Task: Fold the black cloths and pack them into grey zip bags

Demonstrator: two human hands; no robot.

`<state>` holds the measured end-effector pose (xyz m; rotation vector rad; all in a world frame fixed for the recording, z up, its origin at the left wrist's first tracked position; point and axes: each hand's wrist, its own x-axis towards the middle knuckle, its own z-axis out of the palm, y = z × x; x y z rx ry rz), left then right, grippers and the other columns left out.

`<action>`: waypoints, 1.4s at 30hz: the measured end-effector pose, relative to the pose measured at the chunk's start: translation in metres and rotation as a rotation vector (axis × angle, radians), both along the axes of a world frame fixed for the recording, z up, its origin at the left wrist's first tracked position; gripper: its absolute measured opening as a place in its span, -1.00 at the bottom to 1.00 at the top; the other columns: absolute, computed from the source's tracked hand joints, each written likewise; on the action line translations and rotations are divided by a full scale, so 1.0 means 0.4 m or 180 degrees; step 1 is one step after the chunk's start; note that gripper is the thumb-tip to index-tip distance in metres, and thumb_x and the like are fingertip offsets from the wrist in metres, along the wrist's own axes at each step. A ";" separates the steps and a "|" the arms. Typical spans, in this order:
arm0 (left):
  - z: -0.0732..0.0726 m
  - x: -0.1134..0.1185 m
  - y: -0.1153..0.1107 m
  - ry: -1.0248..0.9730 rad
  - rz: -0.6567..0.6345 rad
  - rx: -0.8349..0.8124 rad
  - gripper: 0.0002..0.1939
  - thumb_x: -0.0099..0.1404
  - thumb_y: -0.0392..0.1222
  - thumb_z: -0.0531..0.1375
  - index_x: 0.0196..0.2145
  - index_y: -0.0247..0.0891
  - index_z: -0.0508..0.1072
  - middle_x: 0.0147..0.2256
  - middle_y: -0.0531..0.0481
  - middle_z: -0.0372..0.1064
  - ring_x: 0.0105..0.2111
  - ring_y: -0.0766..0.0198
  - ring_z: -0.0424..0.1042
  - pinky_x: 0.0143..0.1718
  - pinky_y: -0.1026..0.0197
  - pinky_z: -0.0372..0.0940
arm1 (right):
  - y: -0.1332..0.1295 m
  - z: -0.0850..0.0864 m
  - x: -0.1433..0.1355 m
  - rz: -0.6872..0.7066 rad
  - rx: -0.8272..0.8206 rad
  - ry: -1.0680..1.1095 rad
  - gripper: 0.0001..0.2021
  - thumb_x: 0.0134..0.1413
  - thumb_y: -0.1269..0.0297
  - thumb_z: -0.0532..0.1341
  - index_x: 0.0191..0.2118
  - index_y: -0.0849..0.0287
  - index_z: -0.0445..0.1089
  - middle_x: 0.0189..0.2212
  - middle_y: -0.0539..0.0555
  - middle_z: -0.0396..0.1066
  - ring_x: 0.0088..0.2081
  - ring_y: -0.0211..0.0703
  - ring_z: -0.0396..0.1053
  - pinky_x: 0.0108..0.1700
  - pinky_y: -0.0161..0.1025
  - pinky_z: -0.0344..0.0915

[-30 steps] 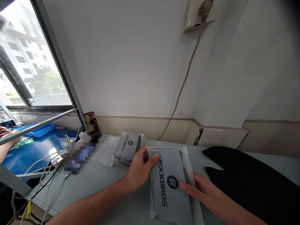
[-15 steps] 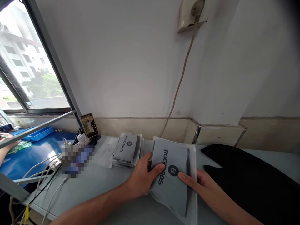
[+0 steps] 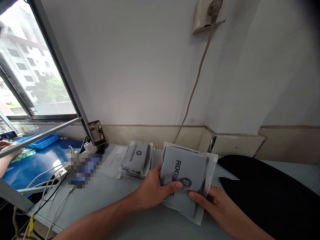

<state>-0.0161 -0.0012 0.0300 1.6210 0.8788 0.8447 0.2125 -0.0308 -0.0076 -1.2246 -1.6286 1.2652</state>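
Between my hands is a frosted plastic bag (image 3: 186, 163) printed ROCKBROS, with a dark, flat folded item inside. My left hand (image 3: 156, 188) grips its left side, thumb lying across the lettering and fingers hidden behind. My right hand (image 3: 212, 203) holds the lower right side, thumb pressed on the front near the round logo. The bag is tilted up above the table. To its left lies a stack of similar filled ROCKBROS bags (image 3: 137, 158), beside a flat clear bag (image 3: 113, 163). On the right lies black fabric (image 3: 270, 190) with pointed ends.
A phone (image 3: 97, 133) stands upright by the wall near a white charger (image 3: 88, 146) and tangled cables (image 3: 47, 181). A metal frame (image 3: 57, 60) rises at left. Beyond it, another person's hand (image 3: 8, 150) is at a blue table (image 3: 47, 156) with a blue tray (image 3: 46, 141).
The bag's bottom has come up and its right edge now slants. My left thumb has slid further right across the front, and my right hand sits slightly lower.
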 end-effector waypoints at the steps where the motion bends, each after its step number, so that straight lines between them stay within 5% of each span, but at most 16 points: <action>1: -0.001 -0.002 0.002 0.0048 -0.0023 -0.0143 -0.38 0.25 0.18 0.39 0.12 -0.26 0.45 -0.05 -0.17 0.56 -0.21 0.07 0.57 -0.28 0.14 0.50 | -0.001 0.003 0.000 -0.0069 0.0063 -0.0084 -0.49 0.19 -0.28 0.23 -0.28 0.13 0.56 -0.45 0.04 0.44 -0.48 -0.14 0.32 -0.46 -0.25 0.34; 4: 0.000 -0.004 0.006 -0.0036 -0.0289 -0.0533 -0.32 0.16 0.16 0.46 0.12 -0.25 0.47 -0.08 -0.16 0.56 -0.36 0.15 0.56 -0.51 0.24 0.45 | -0.003 0.024 -0.001 -0.0323 0.0221 -0.0216 -0.46 0.17 -0.32 0.21 -0.25 0.12 0.58 -0.42 0.09 0.52 -0.46 -0.07 0.38 -0.47 -0.22 0.37; 12: -0.032 0.007 0.016 -0.0508 -0.0361 -0.0689 -0.42 0.17 0.09 0.47 0.01 -0.32 0.53 -0.12 -0.20 0.57 -0.23 0.07 0.59 -0.31 0.13 0.53 | -0.011 0.070 -0.006 -0.0417 0.0073 0.0371 -0.49 0.10 -0.24 0.34 -0.06 0.09 0.61 -0.08 0.19 0.65 -0.07 0.21 0.58 -0.01 -0.03 0.55; 21: -0.029 0.013 0.009 -0.0213 -0.0004 -0.0498 -0.37 0.18 0.18 0.43 0.02 -0.29 0.44 -0.27 -0.05 0.50 -0.54 0.35 0.42 -0.67 0.38 0.30 | 0.012 0.032 0.011 0.0150 -0.0324 0.0345 -0.47 0.15 -0.26 0.30 -0.06 0.11 0.62 -0.20 0.15 0.65 -0.27 0.06 0.55 0.01 0.03 0.51; 26: -0.028 0.010 0.007 -0.0004 0.0070 -0.0289 -0.37 0.20 0.22 0.41 0.05 -0.26 0.46 -0.23 -0.06 0.51 -0.58 0.41 0.31 -0.69 0.36 0.19 | 0.016 0.014 0.017 0.0166 -0.0174 0.0288 -0.51 0.18 -0.23 0.28 -0.11 0.10 0.62 -0.32 0.10 0.58 -0.37 -0.05 0.44 -0.29 -0.15 0.46; 29: -0.026 0.010 0.006 0.0009 0.0055 -0.0252 -0.39 0.22 0.20 0.40 0.06 -0.24 0.46 -0.17 -0.09 0.55 -0.50 0.31 0.41 -0.60 0.30 0.29 | 0.017 0.007 0.019 0.0170 -0.0146 0.0240 -0.52 0.18 -0.23 0.28 -0.16 0.14 0.61 -0.36 0.07 0.52 -0.43 -0.14 0.35 -0.43 -0.25 0.33; 32: -0.020 0.010 0.004 -0.0178 -0.0026 -0.0120 -0.45 0.24 0.11 0.42 0.05 -0.26 0.47 -0.08 -0.13 0.57 -0.19 0.11 0.55 -0.24 0.17 0.46 | 0.018 0.003 0.020 0.0223 -0.0151 0.0197 -0.52 0.19 -0.23 0.27 -0.21 0.15 0.59 -0.41 0.03 0.46 -0.46 -0.19 0.29 -0.45 -0.28 0.28; 35: -0.015 0.010 0.002 -0.0371 -0.0147 -0.0034 -0.48 0.26 0.03 0.43 0.06 -0.28 0.47 0.02 -0.16 0.54 0.03 0.01 0.51 0.02 0.07 0.43 | 0.016 0.002 0.020 0.0282 -0.0172 0.0239 -0.53 0.19 -0.23 0.28 -0.23 0.15 0.59 -0.43 0.02 0.43 -0.47 -0.21 0.26 -0.46 -0.28 0.28; 42: -0.013 0.010 -0.004 -0.0326 -0.0214 -0.0013 -0.47 0.27 0.05 0.41 0.07 -0.28 0.45 0.03 -0.18 0.54 0.05 -0.04 0.50 0.04 -0.02 0.42 | 0.008 0.015 0.021 0.0332 -0.0272 0.0366 -0.52 0.17 -0.22 0.30 -0.24 0.17 0.60 -0.39 0.06 0.46 -0.46 -0.21 0.26 -0.44 -0.26 0.29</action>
